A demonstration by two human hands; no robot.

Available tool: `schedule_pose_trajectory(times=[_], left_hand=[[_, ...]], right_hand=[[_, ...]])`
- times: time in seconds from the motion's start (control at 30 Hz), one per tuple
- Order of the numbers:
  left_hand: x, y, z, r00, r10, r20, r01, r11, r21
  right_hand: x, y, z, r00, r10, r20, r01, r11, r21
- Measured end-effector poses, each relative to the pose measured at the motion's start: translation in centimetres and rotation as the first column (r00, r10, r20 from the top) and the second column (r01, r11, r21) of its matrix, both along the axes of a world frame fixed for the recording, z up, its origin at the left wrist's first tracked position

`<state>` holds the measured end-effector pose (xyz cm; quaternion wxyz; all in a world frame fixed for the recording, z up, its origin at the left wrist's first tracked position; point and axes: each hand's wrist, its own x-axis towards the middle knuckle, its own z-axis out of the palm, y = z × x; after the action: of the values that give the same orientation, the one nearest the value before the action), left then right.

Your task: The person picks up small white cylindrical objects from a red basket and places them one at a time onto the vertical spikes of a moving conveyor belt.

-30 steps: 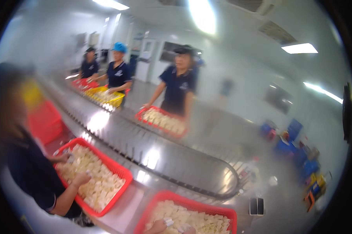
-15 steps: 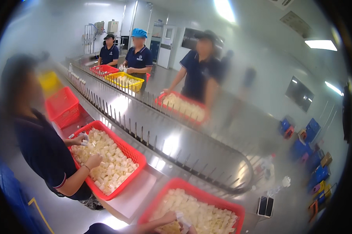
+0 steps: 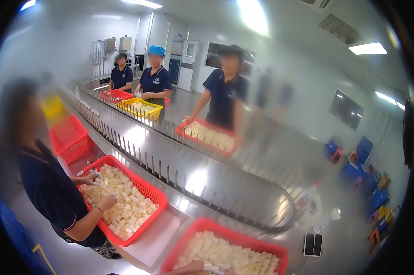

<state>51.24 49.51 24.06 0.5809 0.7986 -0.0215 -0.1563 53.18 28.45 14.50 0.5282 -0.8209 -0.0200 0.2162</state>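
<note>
My left hand [image 3: 196, 266] is at the lower edge, over a red plastic basket [image 3: 175, 245] full of short white cylindrical pieces [image 3: 243, 251]. Its fingers are closed on a few white cylindrical pieces [image 3: 210, 267]. Only a sliver of my right hand [image 3: 228, 272] shows, close by at the other end of these pieces. The frame's edge cuts it off, so its grip is hidden.
A co-worker [image 3: 55, 188] at left handles pieces in another red basket [image 3: 158, 192]. Upright metal pins [image 3: 168, 173] line the long steel conveyor [image 3: 197, 181]. Across it several people stand by baskets. Two dark-screened phones [image 3: 313, 244] lie at right.
The view has shifted slightly, and my hands sit lower in it, more cut off by the edge. The white pieces in my left hand show more plainly. The co-worker at left still handles pieces.
</note>
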Motion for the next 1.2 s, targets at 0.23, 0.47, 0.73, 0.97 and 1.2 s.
schedule_pose_trajectory(times=[0.23, 0.47, 0.73, 0.97, 1.2], left_hand=[[-0.2, 0.0, 0.1, 0.999, 0.022, 0.047, -0.021, 0.999, -0.032], [-0.5, -0.8, 0.0, 0.979, 0.128, 0.157, -0.122, 0.991, -0.045], [-1.9, -0.9, 5.8, 0.979, 0.051, 0.197, -0.03, 0.994, -0.11], [-1.7, -0.3, 11.3, 0.98, -0.056, 0.189, 0.069, 0.995, -0.066], [-5.3, 2.1, 10.6, 0.988, 0.038, 0.149, -0.058, 0.99, 0.132]], right_hand=[[1.0, 1.4, 2.2, 0.998, 0.0, -0.065, 0.001, 1.0, 0.013], [0.6, 4.3, 9.1, 0.989, 0.033, -0.143, -0.016, 0.993, 0.12], [-0.7, 4.8, 13.5, 0.976, 0.069, -0.207, -0.022, 0.975, 0.221], [-2.2, 3.7, 16.3, 0.957, 0.059, -0.285, 0.02, 0.963, 0.268], [-4.4, 1.7, 19.8, 0.894, -0.001, -0.448, 0.21, 0.885, 0.417]])
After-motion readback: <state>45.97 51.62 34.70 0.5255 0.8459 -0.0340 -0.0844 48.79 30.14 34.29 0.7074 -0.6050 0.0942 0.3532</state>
